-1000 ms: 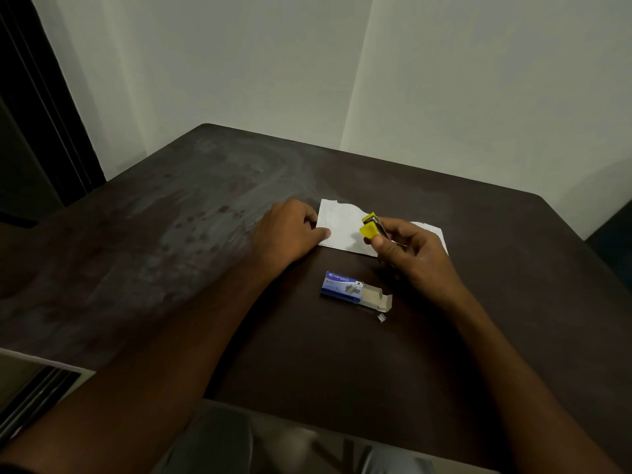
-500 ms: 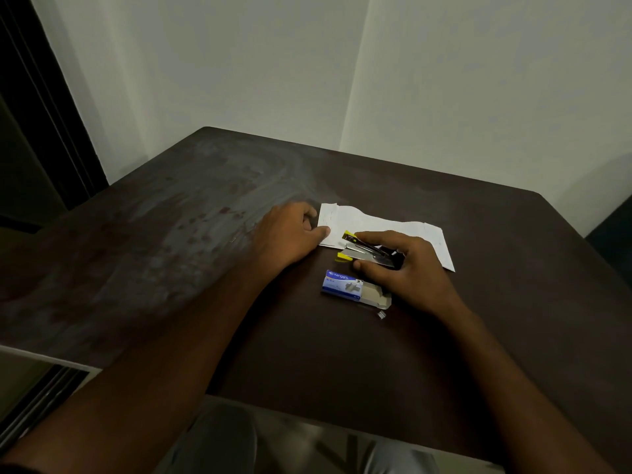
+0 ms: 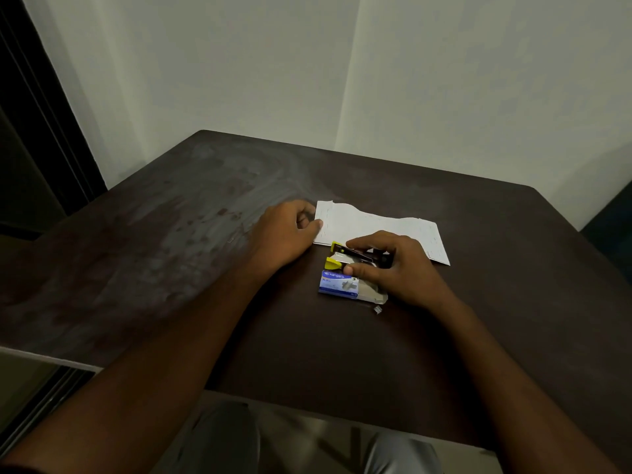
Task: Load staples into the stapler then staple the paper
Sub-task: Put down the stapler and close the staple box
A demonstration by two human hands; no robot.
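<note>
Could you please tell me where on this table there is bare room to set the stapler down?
The dark wooden table is bare left of the left hand, and along the near edge below the blue staple box. It is crowded where the right hand holds the yellow stapler between the torn white paper and the box.

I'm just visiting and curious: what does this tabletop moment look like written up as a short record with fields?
Surface: dark brown table
Left hand: loosely curled, resting on the table at the left edge of the paper
Right hand: gripping the stapler
Stapler: yellow and metal, sprung open, low over the table
Paper: white, lying flat, far edge torn
Staple box: blue, open at the right end, just nearer than the stapler
Loose staples: small strip beside the box
</note>
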